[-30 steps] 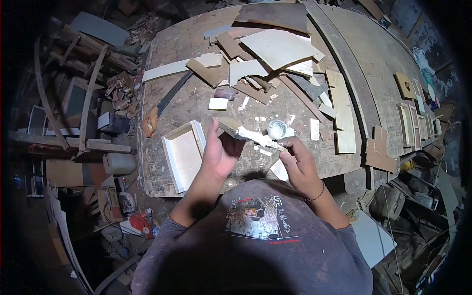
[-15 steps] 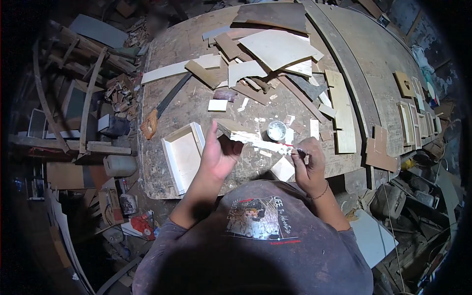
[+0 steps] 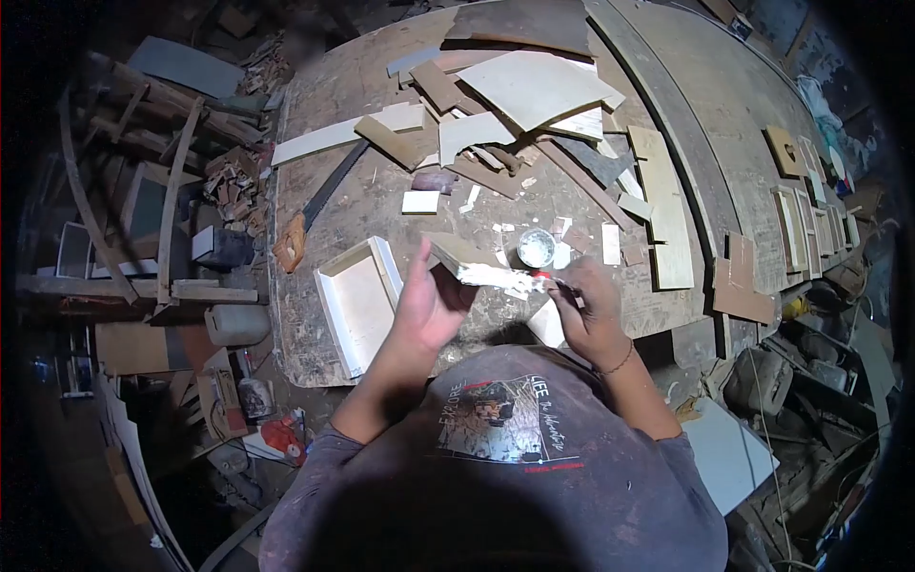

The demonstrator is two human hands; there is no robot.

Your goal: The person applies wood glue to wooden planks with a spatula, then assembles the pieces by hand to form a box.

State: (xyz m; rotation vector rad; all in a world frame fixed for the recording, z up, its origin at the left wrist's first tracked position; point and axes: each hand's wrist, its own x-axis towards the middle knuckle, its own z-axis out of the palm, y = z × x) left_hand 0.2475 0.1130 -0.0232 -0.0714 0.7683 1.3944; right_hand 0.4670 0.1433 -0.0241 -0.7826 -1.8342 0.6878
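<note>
Above the workbench, my left hand (image 3: 424, 313) grips a small wooden board (image 3: 456, 249), thumb up along its left side and fingers tucked beneath. Thick white paste (image 3: 488, 277) coats the edge facing me. My right hand (image 3: 593, 310) pinches a small paste-smeared tool with a red part (image 3: 542, 275), its tip at the right end of that edge. The fingers hide most of the tool. Just beyond stands a round tub of white paste (image 3: 536, 250). A shallow open wooden box (image 3: 384, 267) lies left of my left hand.
A handsaw (image 3: 329, 195) rests at the bench's left. Wood offcuts (image 3: 534, 91) pile up at the back, and small white scraps surround the tub. A notched pale board (image 3: 662, 214) lies to the right. Wooden frames (image 3: 789, 234) stand farther right. Clutter fills the floor on both sides.
My right hand has shifted slightly left, bringing the tool closer to the board. The board is tilted a little differently in my left hand, and the white-coated edge has moved slightly.
</note>
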